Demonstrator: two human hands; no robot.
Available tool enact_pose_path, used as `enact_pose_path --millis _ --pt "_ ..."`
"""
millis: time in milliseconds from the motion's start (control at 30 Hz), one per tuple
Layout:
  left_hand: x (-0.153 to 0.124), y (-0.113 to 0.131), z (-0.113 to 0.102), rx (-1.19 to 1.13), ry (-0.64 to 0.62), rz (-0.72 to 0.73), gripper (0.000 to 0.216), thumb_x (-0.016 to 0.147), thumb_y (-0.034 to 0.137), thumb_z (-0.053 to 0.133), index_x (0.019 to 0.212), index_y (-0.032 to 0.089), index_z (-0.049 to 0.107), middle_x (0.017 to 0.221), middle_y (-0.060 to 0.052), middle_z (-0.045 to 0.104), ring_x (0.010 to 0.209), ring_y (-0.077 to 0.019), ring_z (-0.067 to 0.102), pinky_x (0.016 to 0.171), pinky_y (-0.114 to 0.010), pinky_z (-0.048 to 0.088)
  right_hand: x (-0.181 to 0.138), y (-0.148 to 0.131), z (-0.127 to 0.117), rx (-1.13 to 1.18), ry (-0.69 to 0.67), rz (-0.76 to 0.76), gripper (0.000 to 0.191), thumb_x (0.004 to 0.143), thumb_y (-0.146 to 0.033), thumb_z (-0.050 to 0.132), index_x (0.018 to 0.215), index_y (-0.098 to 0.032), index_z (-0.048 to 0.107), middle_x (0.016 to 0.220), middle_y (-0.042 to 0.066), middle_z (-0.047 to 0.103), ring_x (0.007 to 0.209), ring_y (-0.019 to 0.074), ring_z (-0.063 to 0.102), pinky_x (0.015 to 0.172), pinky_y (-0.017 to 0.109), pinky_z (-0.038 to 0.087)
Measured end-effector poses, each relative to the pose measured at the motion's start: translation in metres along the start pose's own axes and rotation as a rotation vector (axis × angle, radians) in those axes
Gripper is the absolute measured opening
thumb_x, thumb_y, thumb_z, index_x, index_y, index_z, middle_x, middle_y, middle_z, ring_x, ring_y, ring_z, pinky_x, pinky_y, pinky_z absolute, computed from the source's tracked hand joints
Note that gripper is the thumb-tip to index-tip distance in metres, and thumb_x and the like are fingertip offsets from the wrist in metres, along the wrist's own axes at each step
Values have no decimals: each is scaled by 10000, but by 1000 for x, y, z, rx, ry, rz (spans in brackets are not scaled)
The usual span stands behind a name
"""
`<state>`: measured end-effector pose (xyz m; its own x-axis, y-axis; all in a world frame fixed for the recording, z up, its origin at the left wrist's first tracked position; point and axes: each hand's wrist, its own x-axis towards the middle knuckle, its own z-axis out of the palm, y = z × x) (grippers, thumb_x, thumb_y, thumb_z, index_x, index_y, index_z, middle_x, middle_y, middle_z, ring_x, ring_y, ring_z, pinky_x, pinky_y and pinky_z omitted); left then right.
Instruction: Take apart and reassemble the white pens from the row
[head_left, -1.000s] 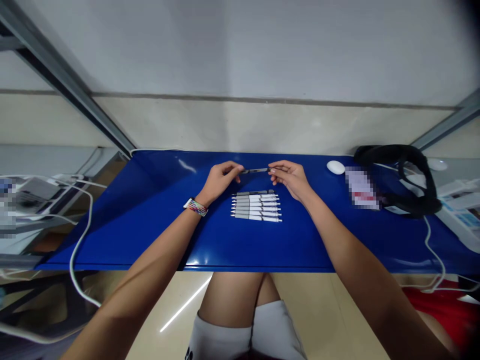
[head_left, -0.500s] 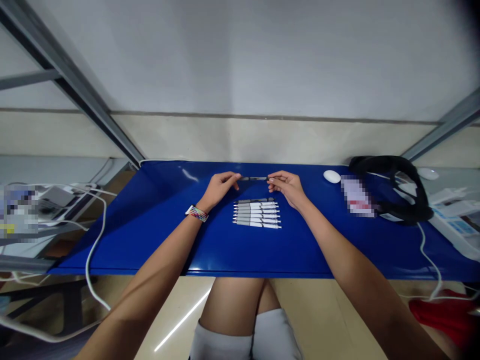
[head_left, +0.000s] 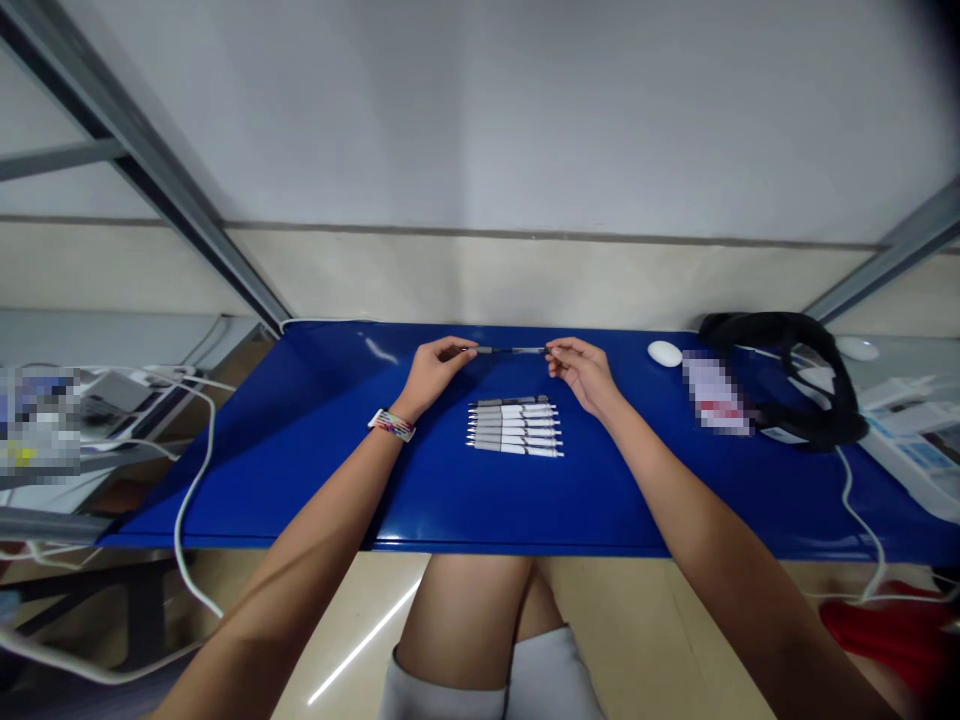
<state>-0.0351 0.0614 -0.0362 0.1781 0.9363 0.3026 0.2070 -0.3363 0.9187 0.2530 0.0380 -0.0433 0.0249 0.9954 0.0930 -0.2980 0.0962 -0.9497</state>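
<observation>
Above the far part of the blue tabletop, a slim dark-and-grey pen [head_left: 511,350] lies level between my two hands. My left hand [head_left: 441,368] pinches its grey left end between thumb and fingers. The right end is in a pinch of my right hand [head_left: 582,370]; the fingertips cover both tips. Just below the hands, several pens lie side by side in a neat row. Most are white pens [head_left: 517,431] with grey grips, tips to the left; the topmost is a dark pen [head_left: 514,401].
A white computer mouse [head_left: 664,353] sits right of my right hand. Beyond it are a blurred-out card or packet [head_left: 716,392] and a black headset-like strap [head_left: 832,375]. White cables [head_left: 196,480] hang over the left edge. Metal frame posts [head_left: 172,190] flank the blue table [head_left: 300,450].
My hands have moved slightly apart, the right one to the right and the left a little left. More of the pen between them shows. The row of pens stays put.
</observation>
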Motion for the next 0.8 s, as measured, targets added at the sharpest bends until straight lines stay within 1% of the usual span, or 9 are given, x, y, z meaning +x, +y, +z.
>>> enact_pose_path --millis 100,200,333,533,667,800 --pt "1 -1 -1 -41 24 -11 376 873 483 810 1106 188 828 1036 -101 825 946 -239 744 886 -375 559 3 1 -2 -11 50 1 321 669 -380 922 903 -203 790 780 36 723 675 155 629 633 318 525" --pt "1 -2 -1 -52 46 -10 358 870 465 809 1099 191 829 1049 -104 826 966 -244 751 905 -383 570 4 1 -3 -25 80 -2 314 673 -384 903 900 -205 779 767 35 709 667 155 618 620 318 514" --pt "2 -5 -2 -62 54 -17 348 869 466 806 1075 186 834 1002 -94 822 936 -233 744 901 -375 564 5 0 -3 1 113 7 297 652 -371 900 867 -203 783 741 31 698 638 146 595 588 304 489" --pt "4 -10 -4 -48 49 -14 374 876 554 786 925 186 828 899 -73 796 855 -214 703 867 -362 544 3 -4 -1 9 136 1 290 661 -389 902 845 -200 783 724 22 685 606 131 571 548 285 454" --pt "5 -14 -4 -43 42 -21 413 880 594 775 907 186 828 870 -75 786 824 -211 691 833 -353 538 3 -6 -1 4 151 4 290 660 -388 888 849 -200 773 720 18 675 602 131 572 550 287 459" --pt "5 -15 -5 -54 39 -18 412 881 595 779 905 186 826 864 -68 778 823 -208 681 831 -347 528 3 -7 -1 25 161 17 281 650 -369 892 841 -200 772 717 15 674 600 127 568 549 279 454"
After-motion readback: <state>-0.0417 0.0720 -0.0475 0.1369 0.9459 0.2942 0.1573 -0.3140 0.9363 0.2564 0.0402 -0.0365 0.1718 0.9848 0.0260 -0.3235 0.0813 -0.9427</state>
